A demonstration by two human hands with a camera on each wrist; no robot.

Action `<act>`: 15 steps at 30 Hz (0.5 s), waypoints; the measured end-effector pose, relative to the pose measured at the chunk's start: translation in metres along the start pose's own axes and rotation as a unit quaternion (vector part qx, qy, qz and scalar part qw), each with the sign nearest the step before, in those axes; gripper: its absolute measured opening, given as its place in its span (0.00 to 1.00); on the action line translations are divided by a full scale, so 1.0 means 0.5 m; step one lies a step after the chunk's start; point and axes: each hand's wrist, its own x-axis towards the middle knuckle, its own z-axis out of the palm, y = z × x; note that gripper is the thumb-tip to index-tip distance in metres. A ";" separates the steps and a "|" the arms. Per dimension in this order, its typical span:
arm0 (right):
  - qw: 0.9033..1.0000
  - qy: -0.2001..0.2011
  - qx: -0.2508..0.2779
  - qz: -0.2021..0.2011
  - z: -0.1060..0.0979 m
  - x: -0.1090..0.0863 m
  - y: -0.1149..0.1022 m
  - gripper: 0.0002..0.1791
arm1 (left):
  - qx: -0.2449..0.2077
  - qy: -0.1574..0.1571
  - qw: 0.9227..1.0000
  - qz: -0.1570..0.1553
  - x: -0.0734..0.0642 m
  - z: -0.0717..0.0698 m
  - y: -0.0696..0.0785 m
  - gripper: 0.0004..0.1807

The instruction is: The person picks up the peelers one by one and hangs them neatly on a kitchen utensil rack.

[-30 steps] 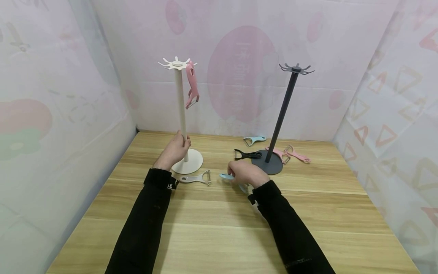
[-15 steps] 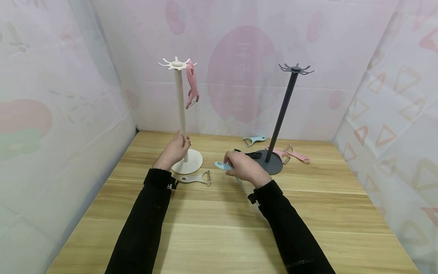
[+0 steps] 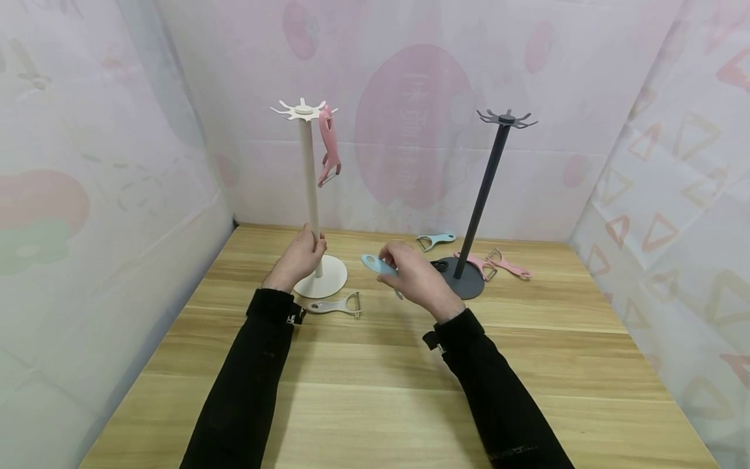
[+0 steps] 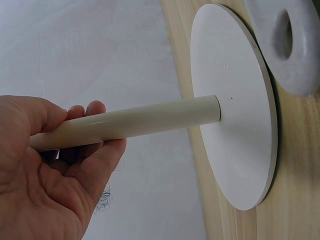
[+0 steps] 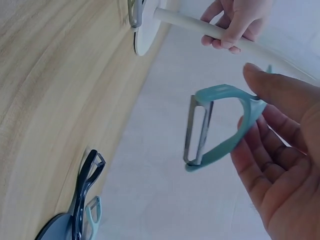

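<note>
My left hand (image 3: 297, 258) grips the lower pole of the white stand (image 3: 308, 172), with fingers and thumb around it above the round base (image 4: 235, 150). In my right hand (image 3: 417, 279) is a light blue peeler (image 5: 235, 142), pinched between thumb and fingers and lifted off the table. Its handle end with the hole points left in the head view, and its blade faces the right wrist camera. A pink peeler (image 3: 330, 146) hangs from a hook on the right of the white stand's top. Just in front of the base lies a grey-white peeler (image 3: 335, 305).
A dark grey stand (image 3: 483, 195) with bare hooks rises at the right. Around its base lie a black peeler (image 5: 84, 187), another light blue peeler (image 3: 436, 240) and two pink peelers, one (image 3: 511, 265) farther right. Printed cloth walls enclose the wooden table (image 3: 375, 404).
My right hand has raised the light blue peeler from near the tabletop, moving it away from me and slightly left. It now covers most of the black peeler. My left hand stays put.
</note>
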 end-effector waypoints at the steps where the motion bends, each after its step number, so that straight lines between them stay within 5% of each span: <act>1: 1.000 0.005 0.005 0.001 0.000 0.001 -0.002 0.20 | 0.001 0.001 1.000 0.000 0.000 0.000 0.000 0.21; 15: 0.987 0.149 0.022 -0.054 0.000 0.019 -0.039 0.22 | 0.006 0.004 1.000 -0.001 0.000 0.001 0.005 0.20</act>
